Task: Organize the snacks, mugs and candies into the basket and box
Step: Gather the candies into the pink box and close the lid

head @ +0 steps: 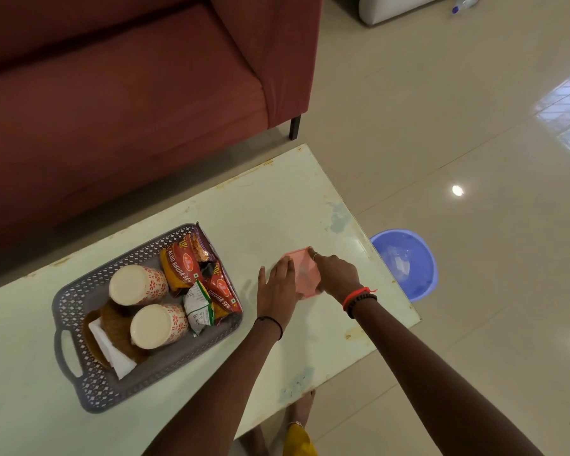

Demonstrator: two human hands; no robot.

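Forearms are stretched over the desk (277,205), with the pink box (305,269) held between both hands.
The box is set corner-on, near the grey basket (125,258) and to its right, where mugs (139,284) and snack packets (185,268) are already packed. The left hand (277,287) is laid flat against its left side, fingers straight and together. The right hand (338,274) is curled over its right edge. Neither hand is nearer, and whether the lid is seated cannot be told.

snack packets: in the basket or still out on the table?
In. The snack packets sit inside the grey basket beside the two mugs; none lies on the table.
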